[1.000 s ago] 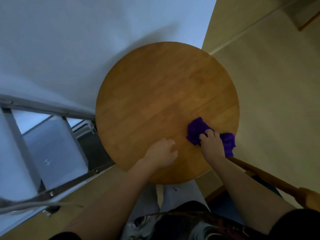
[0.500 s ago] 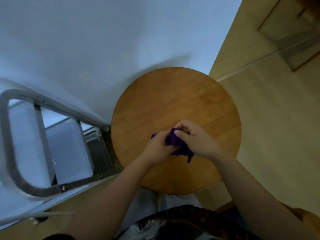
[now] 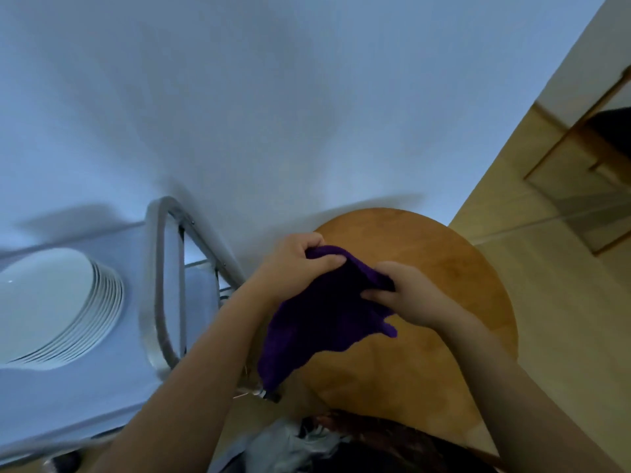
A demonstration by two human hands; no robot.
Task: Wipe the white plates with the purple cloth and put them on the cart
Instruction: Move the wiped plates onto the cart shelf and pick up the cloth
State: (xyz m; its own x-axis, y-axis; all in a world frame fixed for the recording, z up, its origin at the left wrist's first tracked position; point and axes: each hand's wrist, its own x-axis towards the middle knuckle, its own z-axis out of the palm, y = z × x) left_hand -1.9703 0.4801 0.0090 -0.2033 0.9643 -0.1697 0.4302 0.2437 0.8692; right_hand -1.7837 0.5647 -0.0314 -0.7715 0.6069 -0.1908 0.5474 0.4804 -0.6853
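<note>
One stack of white plates [image 3: 56, 307] sits on the cart [image 3: 160, 285] by the pale wall at my left, while over the round wooden worktop [image 3: 444, 268] my left hand [image 3: 297, 264] and right hand [image 3: 409, 295] pinch the purple cloth [image 3: 324, 315], hanging down-left toward me.

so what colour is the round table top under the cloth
Warm honey-brown wood, seen in the head view.
</note>
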